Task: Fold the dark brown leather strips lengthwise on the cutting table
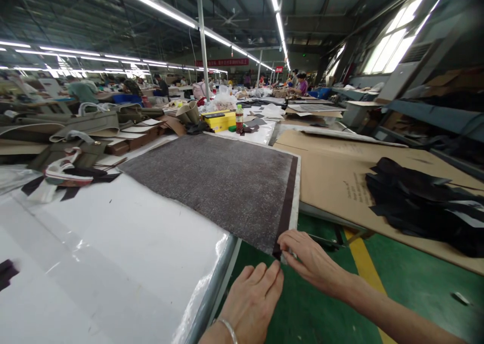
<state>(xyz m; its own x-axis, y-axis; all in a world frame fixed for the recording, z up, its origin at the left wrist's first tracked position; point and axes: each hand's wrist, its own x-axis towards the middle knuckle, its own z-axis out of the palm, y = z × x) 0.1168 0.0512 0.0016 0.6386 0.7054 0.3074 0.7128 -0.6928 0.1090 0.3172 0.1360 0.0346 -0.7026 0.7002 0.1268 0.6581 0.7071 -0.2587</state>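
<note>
A large dark brown-grey speckled sheet (212, 183) lies flat, with its near right corner jutting past the white table's edge. Along its right side runs a darker brown strip (286, 203), with a pale margin outside it. My right hand (308, 258) pinches the near end of this strip, thumb and fingers closed at the corner. Just below, my left hand (255, 296) has its fingers bent close together, with the tips meeting the same corner. Its thumb is hidden, and I cannot make out what lies under the fingertips.
The shiny white tabletop (94, 253) spreads at left, with straps and bag pieces (71, 170) on it. Brown cardboard (325, 173) carrying black fabric pieces (423, 203) stands at right. A bottle (239, 119) and yellow box (219, 121) sit beyond the sheet. Several people work farther back.
</note>
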